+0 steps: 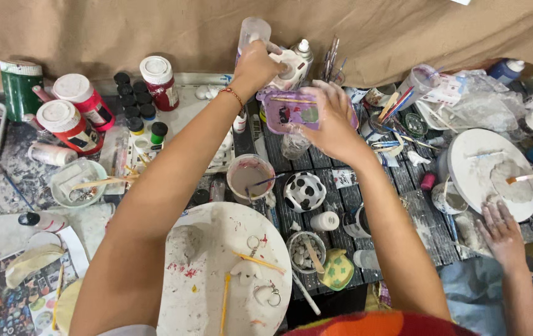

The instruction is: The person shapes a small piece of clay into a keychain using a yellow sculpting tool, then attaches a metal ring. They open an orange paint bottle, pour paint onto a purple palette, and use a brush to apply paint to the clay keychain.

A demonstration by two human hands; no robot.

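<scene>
Purple tray [291, 112] sits at the back of the table, gripped at its right edge by the right hand [335, 124]. Left hand [255, 62] is closed around a white bottle [288, 70] tipped just above it. Risk: an overpour could slop past the tray's shallow rim onto the slatted mat [307, 158]. Crowding below: pink-stained cup [250, 176], spotted cow pot [304, 191], round white board [201, 292]. Another person's hand [503, 233] rests well to the right.
</scene>
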